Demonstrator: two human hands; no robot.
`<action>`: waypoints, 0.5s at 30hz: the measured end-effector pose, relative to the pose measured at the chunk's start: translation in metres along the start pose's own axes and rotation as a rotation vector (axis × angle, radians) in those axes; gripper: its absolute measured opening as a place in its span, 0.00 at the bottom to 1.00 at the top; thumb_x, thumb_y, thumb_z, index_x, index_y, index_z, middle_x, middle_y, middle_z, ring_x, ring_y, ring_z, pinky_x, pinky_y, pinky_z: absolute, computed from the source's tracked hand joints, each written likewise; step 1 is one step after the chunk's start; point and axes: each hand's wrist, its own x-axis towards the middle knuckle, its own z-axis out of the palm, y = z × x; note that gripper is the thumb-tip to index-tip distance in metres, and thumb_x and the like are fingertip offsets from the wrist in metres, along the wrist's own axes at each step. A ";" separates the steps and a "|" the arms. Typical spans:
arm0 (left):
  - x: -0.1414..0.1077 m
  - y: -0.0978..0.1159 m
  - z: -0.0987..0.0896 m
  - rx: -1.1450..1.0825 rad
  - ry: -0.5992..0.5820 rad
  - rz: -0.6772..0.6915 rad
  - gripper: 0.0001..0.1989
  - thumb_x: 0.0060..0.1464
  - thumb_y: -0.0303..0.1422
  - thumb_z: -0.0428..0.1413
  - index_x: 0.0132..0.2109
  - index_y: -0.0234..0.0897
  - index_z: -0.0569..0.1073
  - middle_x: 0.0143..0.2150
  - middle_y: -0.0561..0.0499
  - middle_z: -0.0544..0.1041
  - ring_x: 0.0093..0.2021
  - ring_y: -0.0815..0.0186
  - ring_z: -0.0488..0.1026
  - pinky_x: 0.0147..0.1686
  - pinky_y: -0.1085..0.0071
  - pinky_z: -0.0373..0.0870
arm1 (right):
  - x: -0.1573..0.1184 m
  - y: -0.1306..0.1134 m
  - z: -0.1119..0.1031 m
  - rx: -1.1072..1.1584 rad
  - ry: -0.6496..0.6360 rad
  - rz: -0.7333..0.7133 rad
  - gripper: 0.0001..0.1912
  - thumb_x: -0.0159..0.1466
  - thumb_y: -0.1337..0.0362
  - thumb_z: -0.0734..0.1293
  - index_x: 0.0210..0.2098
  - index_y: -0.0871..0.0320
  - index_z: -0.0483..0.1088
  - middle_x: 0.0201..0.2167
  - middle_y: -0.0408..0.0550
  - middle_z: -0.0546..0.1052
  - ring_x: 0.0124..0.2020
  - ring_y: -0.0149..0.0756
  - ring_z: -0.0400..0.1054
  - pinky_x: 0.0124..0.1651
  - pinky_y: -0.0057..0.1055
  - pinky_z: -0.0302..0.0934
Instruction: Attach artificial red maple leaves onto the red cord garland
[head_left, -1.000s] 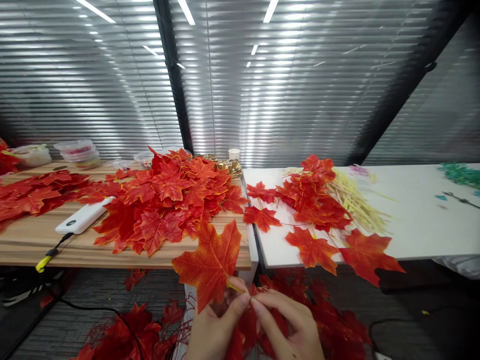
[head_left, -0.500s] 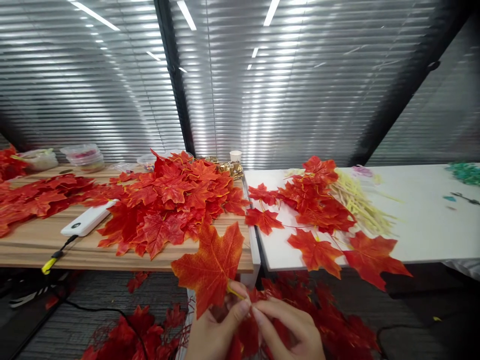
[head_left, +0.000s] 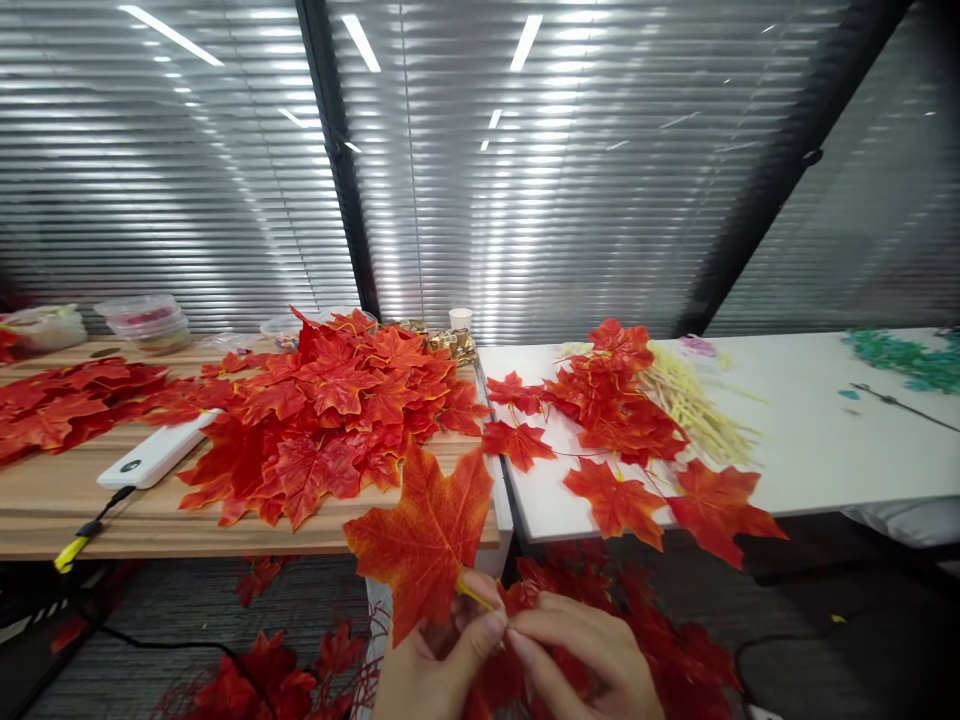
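An artificial maple leaf, orange-red with yellow veins, stands up in front of the table edge. My left hand is closed on its yellow stem, thumb on top. Against the left thumb, my right hand pinches at the stem's end; what lies between its fingertips is too small to make out. More red leaves show under and between both hands, partly covered by them. Beyond the hands, a large pile of maple leaves covers part of the wooden table.
A white power bank with a cable lies left of the pile. Leaves on a vine and pale yellow strips lie on the white table. Plastic tubs and a paper cup stand behind. Loose leaves lie below.
The view has turned slightly to the right, so the tables appear shifted left. My hands stay together at the leaf stem, with only a small shift of the fingers.
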 end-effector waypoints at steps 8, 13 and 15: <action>-0.001 0.013 -0.006 0.184 -0.125 0.165 0.04 0.46 0.33 0.58 0.31 0.38 0.72 0.33 0.51 0.73 0.37 0.64 0.70 0.39 0.74 0.65 | 0.013 -0.012 -0.004 0.047 -0.026 0.047 0.16 0.64 0.61 0.59 0.24 0.59 0.70 0.23 0.46 0.75 0.23 0.29 0.70 0.28 0.20 0.63; -0.009 0.027 -0.011 0.219 -0.100 0.183 0.02 0.47 0.32 0.56 0.29 0.39 0.72 0.30 0.53 0.72 0.34 0.65 0.69 0.40 0.72 0.63 | 0.014 -0.015 -0.002 0.193 -0.170 0.084 0.09 0.62 0.69 0.61 0.28 0.60 0.71 0.22 0.44 0.73 0.24 0.28 0.68 0.28 0.20 0.60; -0.010 0.031 -0.011 0.094 -0.091 0.088 0.02 0.46 0.32 0.57 0.30 0.39 0.71 0.29 0.53 0.72 0.34 0.64 0.69 0.39 0.71 0.64 | 0.018 -0.016 -0.002 0.252 -0.220 0.100 0.08 0.61 0.71 0.61 0.29 0.60 0.71 0.20 0.43 0.72 0.23 0.27 0.66 0.28 0.20 0.59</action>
